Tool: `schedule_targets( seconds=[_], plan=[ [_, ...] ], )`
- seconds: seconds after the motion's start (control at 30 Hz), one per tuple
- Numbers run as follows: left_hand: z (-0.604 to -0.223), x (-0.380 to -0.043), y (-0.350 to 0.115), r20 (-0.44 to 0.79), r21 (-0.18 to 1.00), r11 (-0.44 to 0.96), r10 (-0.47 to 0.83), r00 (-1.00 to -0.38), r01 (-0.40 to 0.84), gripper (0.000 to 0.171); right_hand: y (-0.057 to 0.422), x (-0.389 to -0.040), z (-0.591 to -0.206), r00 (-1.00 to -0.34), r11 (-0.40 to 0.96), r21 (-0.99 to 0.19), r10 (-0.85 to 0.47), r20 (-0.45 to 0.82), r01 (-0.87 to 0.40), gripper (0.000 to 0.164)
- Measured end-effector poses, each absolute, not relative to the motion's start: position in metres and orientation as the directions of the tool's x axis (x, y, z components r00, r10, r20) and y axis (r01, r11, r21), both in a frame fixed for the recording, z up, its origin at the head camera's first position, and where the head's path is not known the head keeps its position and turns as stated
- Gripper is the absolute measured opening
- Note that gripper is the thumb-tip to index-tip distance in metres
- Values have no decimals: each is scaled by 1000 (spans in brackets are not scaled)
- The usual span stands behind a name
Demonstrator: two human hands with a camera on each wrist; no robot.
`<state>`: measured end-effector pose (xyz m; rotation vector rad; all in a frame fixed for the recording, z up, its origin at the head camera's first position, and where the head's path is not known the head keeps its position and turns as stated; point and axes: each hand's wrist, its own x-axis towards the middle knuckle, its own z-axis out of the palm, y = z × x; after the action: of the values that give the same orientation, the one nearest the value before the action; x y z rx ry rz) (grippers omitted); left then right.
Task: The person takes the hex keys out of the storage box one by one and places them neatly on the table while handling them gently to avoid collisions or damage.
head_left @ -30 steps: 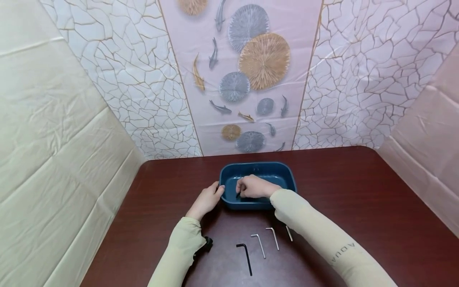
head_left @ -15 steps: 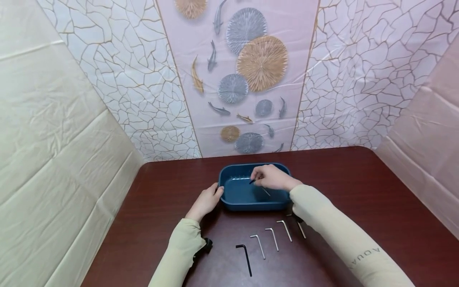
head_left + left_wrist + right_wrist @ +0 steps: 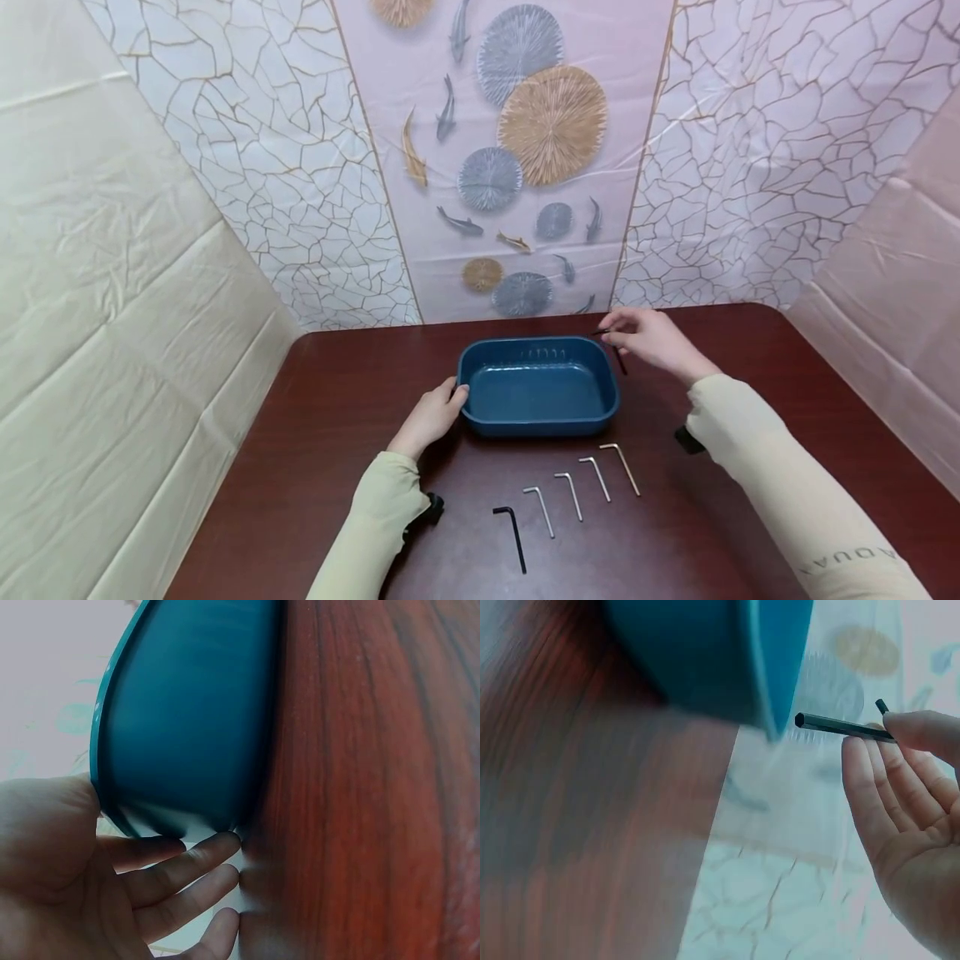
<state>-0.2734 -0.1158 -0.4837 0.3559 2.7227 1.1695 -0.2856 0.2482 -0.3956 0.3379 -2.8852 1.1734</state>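
Note:
A blue rectangular plastic bin [image 3: 536, 392] stands on the table with nothing visible inside. At its left end my left hand [image 3: 429, 417] holds the wall, thumb over the rim and fingers [image 3: 187, 866] against the outside. Beyond the bin's back right corner, my right hand [image 3: 651, 340] is raised and pinches a black hex key [image 3: 844, 727] between thumb and fingertips. Its long arm hangs downward in the head view. In front of the bin lie a black hex key [image 3: 516, 537], several silver hex keys [image 3: 573, 496] and a gold-toned one [image 3: 626, 468], in a slanting row.
The dark red-brown wooden table [image 3: 337, 392] ends at a patterned backdrop [image 3: 555, 208] behind the bin. Pale cloth walls [image 3: 150, 350] close off both sides.
My right hand has lifted the black hex key out of the bin and carried it right, past the rim. The gold-toned hex key is now uncovered. My left hand has stayed on the bin.

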Motion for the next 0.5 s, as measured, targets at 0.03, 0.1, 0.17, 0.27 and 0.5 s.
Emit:
schedule_targets(
  seconds=[0.03, 0.1, 0.17, 0.27, 0.5],
  plan=[
    [-484, -274, -115, -50, 729, 667, 278, -959, 155, 51, 256, -284, -396, -980, 699, -690, -178, 88, -189, 22],
    [-484, -275, -115, -53, 729, 667, 280, -959, 154, 51, 271, -279, -398, -986, 695, -702, -150, 74, -158, 26],
    [-485, -275, -115, -54, 730, 667, 277, -959, 151, 51, 283, -275, -403, -990, 683, -718, -130, 59, -133, 28],
    [-484, -275, -115, -49, 729, 667, 275, -960, 153, 50, 296, -269, -411, -993, 669, -737, -115, 30, -100, 25],
    [-484, -273, -114, -46, 729, 667, 269, -962, 152, 50, 306, -258, -431, -988, 665, -745, -143, -52, -57, 21]
  ],
)
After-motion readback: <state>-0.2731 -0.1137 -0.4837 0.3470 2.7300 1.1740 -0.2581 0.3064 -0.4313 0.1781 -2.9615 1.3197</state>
